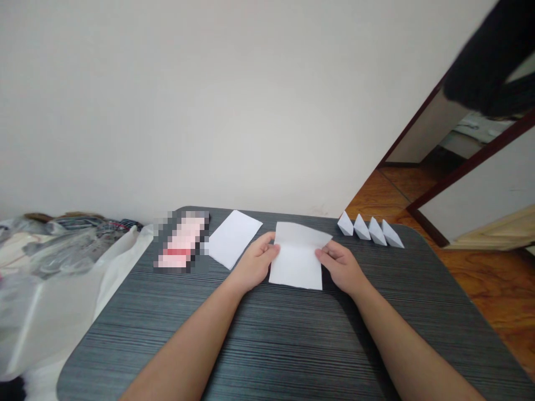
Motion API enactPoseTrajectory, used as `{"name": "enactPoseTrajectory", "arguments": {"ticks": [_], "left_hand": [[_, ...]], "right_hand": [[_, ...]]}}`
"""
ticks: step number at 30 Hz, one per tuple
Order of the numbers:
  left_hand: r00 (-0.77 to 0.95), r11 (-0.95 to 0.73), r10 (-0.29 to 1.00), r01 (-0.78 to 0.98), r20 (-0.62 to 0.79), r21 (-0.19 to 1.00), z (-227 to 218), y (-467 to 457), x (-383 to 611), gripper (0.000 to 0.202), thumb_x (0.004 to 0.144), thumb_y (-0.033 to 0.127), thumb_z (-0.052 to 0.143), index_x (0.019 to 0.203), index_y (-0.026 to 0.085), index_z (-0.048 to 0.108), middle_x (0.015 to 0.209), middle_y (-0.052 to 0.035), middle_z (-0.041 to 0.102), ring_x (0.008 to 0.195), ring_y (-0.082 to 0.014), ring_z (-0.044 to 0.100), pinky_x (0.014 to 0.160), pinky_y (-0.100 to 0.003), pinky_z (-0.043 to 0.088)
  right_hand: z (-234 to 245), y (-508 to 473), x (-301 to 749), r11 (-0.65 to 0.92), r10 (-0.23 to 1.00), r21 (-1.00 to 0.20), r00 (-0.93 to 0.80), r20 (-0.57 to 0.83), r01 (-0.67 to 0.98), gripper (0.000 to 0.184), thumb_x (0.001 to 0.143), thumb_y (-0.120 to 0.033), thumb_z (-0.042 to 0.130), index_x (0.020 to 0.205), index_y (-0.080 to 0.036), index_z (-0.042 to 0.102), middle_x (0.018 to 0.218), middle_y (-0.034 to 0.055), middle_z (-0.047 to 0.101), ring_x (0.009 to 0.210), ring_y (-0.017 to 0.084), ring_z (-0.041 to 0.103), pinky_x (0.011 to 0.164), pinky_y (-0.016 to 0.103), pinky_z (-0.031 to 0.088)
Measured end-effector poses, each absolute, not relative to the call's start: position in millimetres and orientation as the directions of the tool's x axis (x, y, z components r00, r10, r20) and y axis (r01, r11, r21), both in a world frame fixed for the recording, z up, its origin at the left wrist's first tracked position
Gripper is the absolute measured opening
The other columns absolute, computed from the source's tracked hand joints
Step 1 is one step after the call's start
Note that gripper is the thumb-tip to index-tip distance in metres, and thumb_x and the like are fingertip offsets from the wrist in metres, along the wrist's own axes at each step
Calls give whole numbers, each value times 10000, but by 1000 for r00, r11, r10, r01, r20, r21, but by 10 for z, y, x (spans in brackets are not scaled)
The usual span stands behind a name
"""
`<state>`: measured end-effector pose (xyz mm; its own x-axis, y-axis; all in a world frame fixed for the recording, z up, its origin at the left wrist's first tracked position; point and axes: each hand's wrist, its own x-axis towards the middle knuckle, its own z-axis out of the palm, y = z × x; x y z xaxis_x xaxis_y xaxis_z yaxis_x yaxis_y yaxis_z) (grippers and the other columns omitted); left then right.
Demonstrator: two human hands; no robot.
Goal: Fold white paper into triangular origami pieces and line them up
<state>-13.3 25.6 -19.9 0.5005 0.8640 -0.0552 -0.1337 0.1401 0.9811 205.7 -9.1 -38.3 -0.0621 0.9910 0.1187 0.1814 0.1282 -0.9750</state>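
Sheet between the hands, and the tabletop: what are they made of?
The sheet looks like thin matte white paper: it holds a sharp crease. The tabletop is likely laminate, maybe printed board: dark grey streaked grain, slight sheen, rounded corners.

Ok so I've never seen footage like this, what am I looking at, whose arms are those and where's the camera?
There is no machine here. Both bare arms belong to one person, and the single picture comes from a camera worn on that person's head, looking forward and down, so the arms enter from the bottom edge. The left hand and right hand each grip a side edge of a white sheet that has a crease across it, at a dark striped table. To its left lies a second sheet, then a pink item that is blurred out. At the far right, four folded paper shapes stand in a row. Plastic bags lie beyond the table's left side.
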Motion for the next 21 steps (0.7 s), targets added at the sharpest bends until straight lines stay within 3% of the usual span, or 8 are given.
{"name": "enactPoseTrajectory", "arguments": {"ticks": [3, 6, 10, 14, 18, 21], "left_hand": [[451, 144, 890, -135, -69, 980, -231, 281, -145, 167, 808, 228, 506, 913, 162, 617, 700, -2, 569, 567, -91, 485, 503, -183, 342], [422, 221, 898, -189, -124, 957, -251, 301, -150, 151, 771, 177, 506, 849, 156, 634, 706, -4, 574, 590, -96, 491, 513, -185, 342], [430, 292, 890, -282, -152, 914, -230, 303, -150, 240, 808, 244, 483, 1000, 185, 614, 741, -14, 588, 617, -116, 516, 530, -203, 370], [447, 272, 883, -239, -143, 932, -199, 285, -160, 365, 857, 402, 454, 1155, 205, 533, 725, -16, 573, 588, -118, 509, 504, -208, 365], [474, 184, 871, -82, -124, 979, -203, 274, -166, 446, 794, 341, 586, 1204, 208, 473, 617, 32, 519, 496, -83, 452, 450, -179, 305], [477, 158, 871, -45, -117, 986, -216, 275, -159, 421, 801, 319, 574, 1187, 199, 457, 570, 53, 495, 446, -71, 422, 418, -167, 278]], "right_hand": [[-388, -84, 2101, 152, 987, -957, -95, 132, 249, 209, 827, -246, 546, 959, -233, 708, 982, 42, 697, 886, 218, 626, 783, 342, 473], [-378, -83, 2112, 173, 980, -947, -140, 140, 269, 226, 818, -195, 539, 935, -248, 725, 1023, 30, 694, 945, 216, 619, 842, 345, 452], [-350, -82, 2096, 222, 969, -931, -171, 178, 289, 267, 826, -173, 506, 973, -246, 716, 1037, 30, 683, 959, 215, 614, 841, 341, 450], [-334, -83, 2096, 231, 970, -913, -147, 191, 335, 283, 828, -167, 487, 982, -243, 712, 1063, 28, 675, 989, 218, 600, 849, 339, 443], [-343, -83, 2111, 211, 975, -912, -139, 173, 351, 257, 840, -205, 485, 957, -235, 711, 1051, 31, 674, 966, 219, 600, 837, 343, 444], [-365, -75, 2110, 192, 980, -919, -126, 157, 346, 246, 853, -251, 493, 989, -232, 698, 1049, 42, 667, 957, 222, 597, 834, 353, 447]]}}
